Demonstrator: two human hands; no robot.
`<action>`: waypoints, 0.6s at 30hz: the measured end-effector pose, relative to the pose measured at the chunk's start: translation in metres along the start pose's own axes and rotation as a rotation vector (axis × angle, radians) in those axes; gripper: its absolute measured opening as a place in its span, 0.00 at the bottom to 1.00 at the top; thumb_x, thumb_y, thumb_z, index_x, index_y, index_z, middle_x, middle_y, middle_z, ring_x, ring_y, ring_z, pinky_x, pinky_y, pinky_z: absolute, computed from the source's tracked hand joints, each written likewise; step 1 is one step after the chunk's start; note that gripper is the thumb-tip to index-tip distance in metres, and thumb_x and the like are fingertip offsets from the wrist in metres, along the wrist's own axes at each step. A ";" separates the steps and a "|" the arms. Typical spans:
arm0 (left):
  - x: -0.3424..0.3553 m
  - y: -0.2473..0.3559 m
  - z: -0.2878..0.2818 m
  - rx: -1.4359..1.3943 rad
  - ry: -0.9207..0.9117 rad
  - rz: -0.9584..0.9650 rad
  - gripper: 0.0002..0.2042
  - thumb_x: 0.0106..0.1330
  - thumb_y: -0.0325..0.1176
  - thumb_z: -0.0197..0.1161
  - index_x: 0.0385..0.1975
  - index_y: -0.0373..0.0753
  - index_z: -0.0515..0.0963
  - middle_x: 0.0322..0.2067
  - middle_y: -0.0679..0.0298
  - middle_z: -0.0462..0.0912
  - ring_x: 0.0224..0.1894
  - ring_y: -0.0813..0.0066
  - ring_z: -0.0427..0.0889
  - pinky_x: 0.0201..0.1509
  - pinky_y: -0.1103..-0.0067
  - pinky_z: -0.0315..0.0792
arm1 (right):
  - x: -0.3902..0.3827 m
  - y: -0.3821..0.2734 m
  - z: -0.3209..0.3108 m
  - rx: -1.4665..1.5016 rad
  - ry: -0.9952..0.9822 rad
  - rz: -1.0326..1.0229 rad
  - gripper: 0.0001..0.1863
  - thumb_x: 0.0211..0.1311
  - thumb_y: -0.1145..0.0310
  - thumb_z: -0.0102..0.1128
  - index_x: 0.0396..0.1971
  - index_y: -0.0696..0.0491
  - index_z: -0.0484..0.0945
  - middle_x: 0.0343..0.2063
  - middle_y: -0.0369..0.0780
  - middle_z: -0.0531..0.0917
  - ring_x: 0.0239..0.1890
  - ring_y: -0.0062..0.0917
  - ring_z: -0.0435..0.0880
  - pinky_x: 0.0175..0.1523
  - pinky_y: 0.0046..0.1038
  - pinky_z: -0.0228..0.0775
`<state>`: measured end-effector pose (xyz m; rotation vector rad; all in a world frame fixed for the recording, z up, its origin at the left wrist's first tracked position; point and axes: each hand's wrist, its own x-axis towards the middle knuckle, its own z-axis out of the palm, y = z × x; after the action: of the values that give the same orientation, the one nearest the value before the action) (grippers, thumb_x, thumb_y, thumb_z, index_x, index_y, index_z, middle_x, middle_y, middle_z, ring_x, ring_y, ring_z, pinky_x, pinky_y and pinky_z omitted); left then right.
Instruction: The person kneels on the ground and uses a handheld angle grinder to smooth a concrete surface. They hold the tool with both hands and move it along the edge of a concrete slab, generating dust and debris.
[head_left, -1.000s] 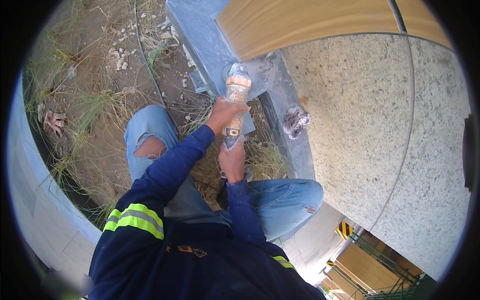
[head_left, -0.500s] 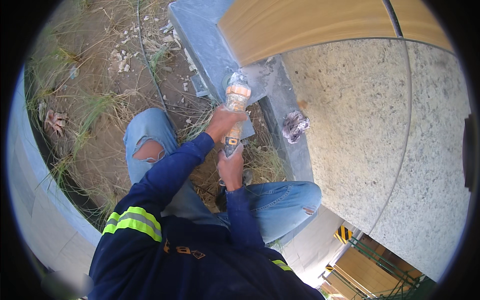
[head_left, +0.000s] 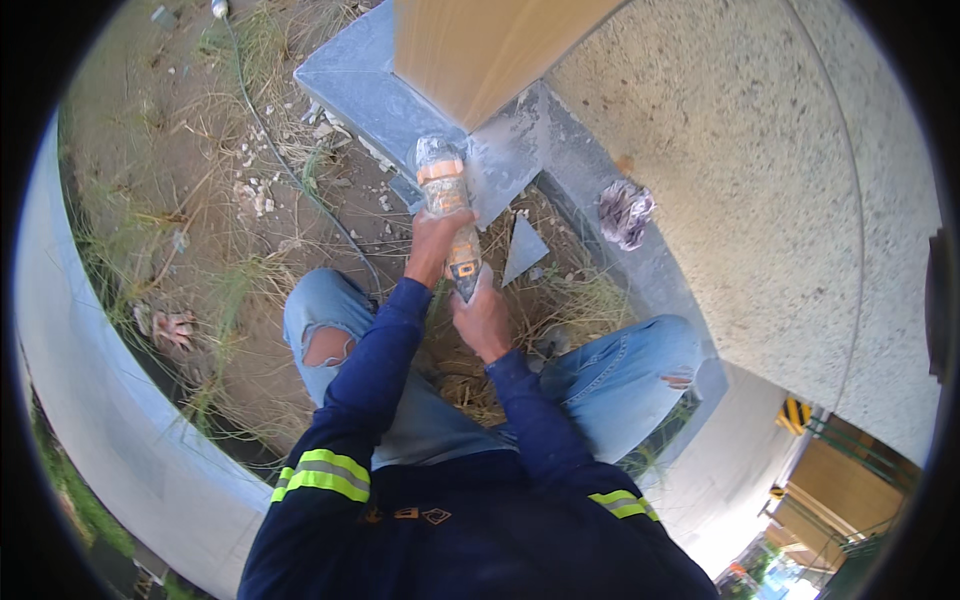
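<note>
Both my hands are closed round a dusty orange and grey angle grinder (head_left: 443, 188). My left hand (head_left: 437, 240) wraps the front of its body, just behind the head. Lower down, my right hand (head_left: 482, 315) grips the dark rear end. The grinder's head lies over the grey stone ledge (head_left: 350, 75), close to the lower corner of a wood-toned panel (head_left: 480, 50). Pale dust coats the tool and the stone around it. The disc is hidden beneath the head, so I cannot tell whether it touches the stone.
A crumpled purplish cloth (head_left: 627, 213) lies on the ledge's right arm, beside a speckled stone surface (head_left: 720, 200). Between my knees and the ledge is a triangular grey offcut (head_left: 523, 250). A cable (head_left: 262, 125) crosses the soil at left, among dry grass and rubble.
The grinder's head has shifted a little left from the panel's corner, with both hands still on the tool. The whole view has turned, and more of the triangular offcut shows.
</note>
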<state>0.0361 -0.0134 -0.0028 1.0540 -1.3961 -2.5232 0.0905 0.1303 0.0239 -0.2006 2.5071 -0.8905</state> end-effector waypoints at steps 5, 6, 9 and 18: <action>0.000 0.004 0.006 0.050 0.000 -0.049 0.15 0.59 0.29 0.74 0.44 0.32 0.81 0.31 0.61 0.84 0.26 0.69 0.84 0.31 0.71 0.80 | 0.002 0.011 0.005 0.121 0.040 -0.047 0.36 0.63 0.64 0.70 0.65 0.63 0.64 0.35 0.62 0.86 0.41 0.61 0.86 0.43 0.54 0.76; -0.007 0.001 0.014 0.065 0.012 -0.034 0.15 0.59 0.28 0.75 0.44 0.33 0.80 0.33 0.62 0.84 0.29 0.69 0.84 0.34 0.70 0.79 | -0.004 0.021 0.008 0.165 0.069 -0.049 0.36 0.63 0.63 0.70 0.65 0.63 0.64 0.35 0.61 0.86 0.40 0.60 0.86 0.42 0.54 0.77; -0.009 -0.014 0.015 0.091 -0.032 -0.075 0.16 0.59 0.27 0.74 0.46 0.33 0.79 0.35 0.61 0.84 0.31 0.69 0.84 0.34 0.70 0.81 | -0.016 0.030 0.009 0.152 0.055 0.027 0.36 0.64 0.64 0.69 0.66 0.63 0.63 0.36 0.61 0.86 0.39 0.60 0.87 0.41 0.54 0.77; 0.012 -0.011 -0.003 0.074 0.033 -0.038 0.18 0.64 0.27 0.72 0.51 0.31 0.76 0.37 0.57 0.83 0.33 0.63 0.86 0.37 0.66 0.84 | 0.008 0.030 0.007 0.274 -0.018 -0.132 0.41 0.61 0.68 0.67 0.70 0.66 0.57 0.38 0.61 0.85 0.41 0.60 0.85 0.45 0.55 0.76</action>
<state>0.0317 -0.0133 -0.0188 1.1404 -1.4859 -2.4856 0.0872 0.1470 -0.0025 -0.2845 2.3451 -1.2665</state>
